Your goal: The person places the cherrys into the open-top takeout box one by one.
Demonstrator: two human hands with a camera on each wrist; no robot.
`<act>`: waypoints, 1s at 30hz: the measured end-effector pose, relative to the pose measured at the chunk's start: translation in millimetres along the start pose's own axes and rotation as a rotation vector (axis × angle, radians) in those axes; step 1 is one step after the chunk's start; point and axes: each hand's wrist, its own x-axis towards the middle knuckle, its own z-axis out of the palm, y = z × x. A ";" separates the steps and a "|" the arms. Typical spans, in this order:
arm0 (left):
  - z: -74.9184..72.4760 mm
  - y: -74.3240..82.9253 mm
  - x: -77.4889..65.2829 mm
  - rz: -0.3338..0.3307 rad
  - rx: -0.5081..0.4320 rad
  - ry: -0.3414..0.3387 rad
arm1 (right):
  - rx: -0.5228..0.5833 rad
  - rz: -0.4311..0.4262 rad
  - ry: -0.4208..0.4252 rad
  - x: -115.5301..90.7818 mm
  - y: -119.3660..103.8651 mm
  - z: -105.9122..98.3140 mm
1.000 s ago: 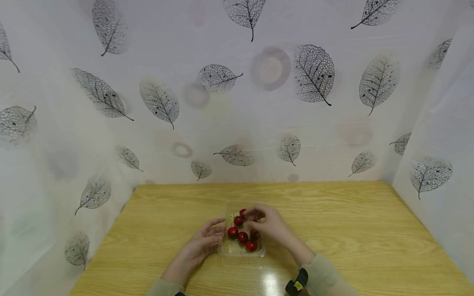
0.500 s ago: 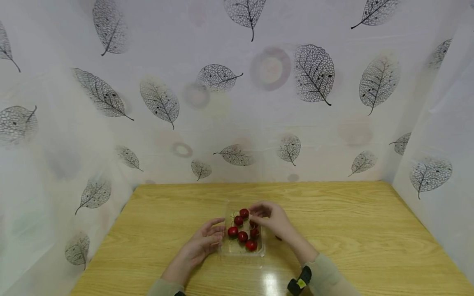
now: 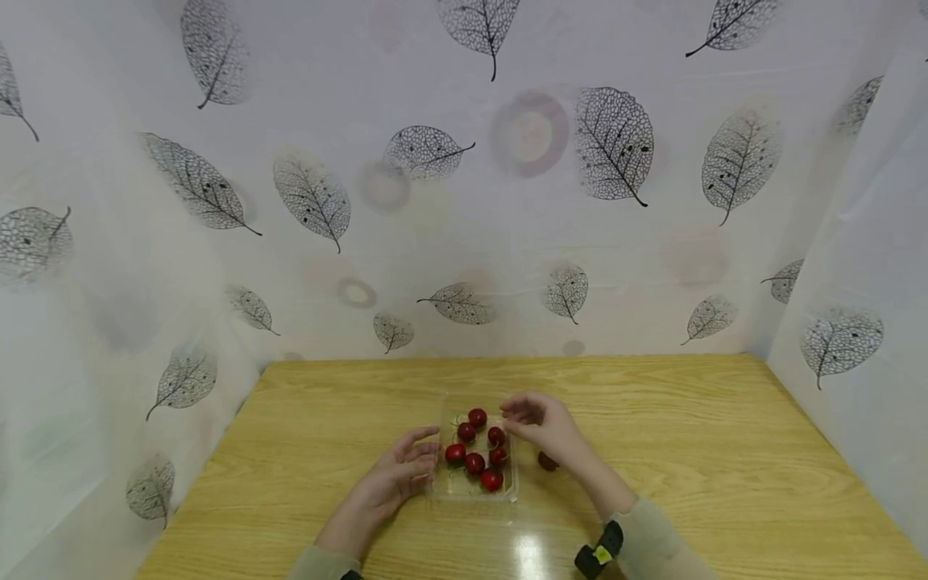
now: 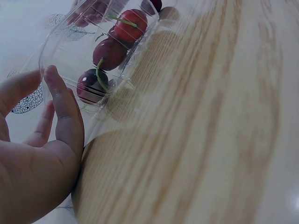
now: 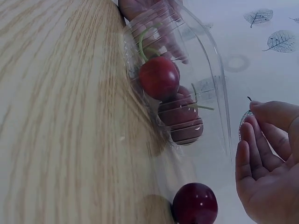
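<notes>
A clear plastic box [image 3: 473, 491] stands on the table with several dark red cherries [image 3: 474, 464] in it, some with green stems. My left hand [image 3: 397, 475] rests at the box's left side; in the left wrist view its fingertips [image 4: 52, 77] touch the clear wall. Beyond the box's right rim is my right hand [image 3: 542, 423], its fingers loosely bent and holding nothing. One loose cherry [image 3: 547, 461] lies on the table right of the box, partly behind the right wrist in the head view. The right wrist view shows this loose cherry [image 5: 195, 203] outside the box wall.
The wooden table [image 3: 674, 451] reaches back to a pale sheet [image 3: 507, 242] printed with leaves, which also hangs at both sides. A dark band with a yellow patch [image 3: 598, 551] is on the right sleeve.
My right hand has drawn back to the right from over the box, letting go of a cherry that now lies inside. The loose cherry on the table has come into view. The left hand stays put.
</notes>
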 end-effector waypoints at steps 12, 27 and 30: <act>0.0 0.3 0.4 0.000 0.002 -0.002 | -0.014 0.030 0.015 -9.0 5.1 -12.5; -0.7 -0.3 -0.5 0.006 0.006 -0.004 | -0.029 0.059 0.029 -20.7 13.9 -27.4; 0.0 0.2 -0.4 -0.001 0.007 0.003 | -0.034 0.046 0.034 -22.0 16.6 -29.8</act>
